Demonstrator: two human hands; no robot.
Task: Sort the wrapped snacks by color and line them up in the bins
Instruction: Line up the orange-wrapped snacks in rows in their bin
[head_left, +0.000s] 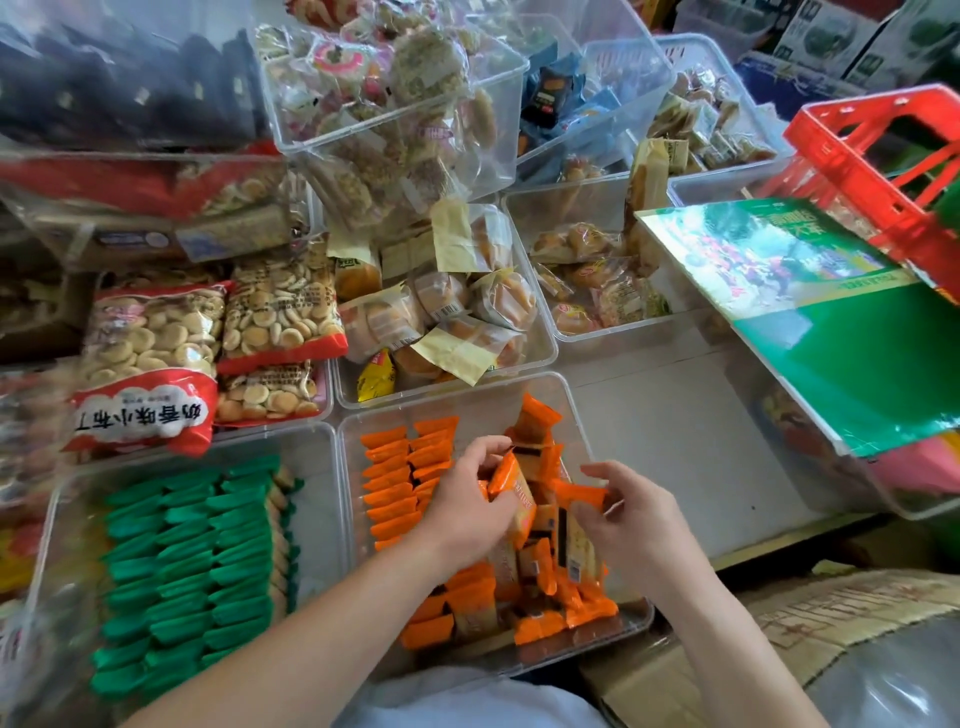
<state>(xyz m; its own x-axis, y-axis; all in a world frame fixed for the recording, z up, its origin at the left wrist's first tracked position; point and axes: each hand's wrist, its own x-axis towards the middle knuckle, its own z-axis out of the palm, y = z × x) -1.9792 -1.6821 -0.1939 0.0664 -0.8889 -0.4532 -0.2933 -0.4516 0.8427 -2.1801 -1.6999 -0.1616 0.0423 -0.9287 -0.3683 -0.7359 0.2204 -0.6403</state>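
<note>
Curling round an upright orange foil-wrapped snack packet, the left hand grips it inside the clear plastic bin; the right hand pinches a neighbouring orange wrapper. Lined orange rows fill the bin's left, with loose ones heaped on the right

I see green snacks standing on edge in tidy rows, filling the left clear bin. In the right bin, orange snacks form two neat rows at far left (the rest are a loose heap).
</note>
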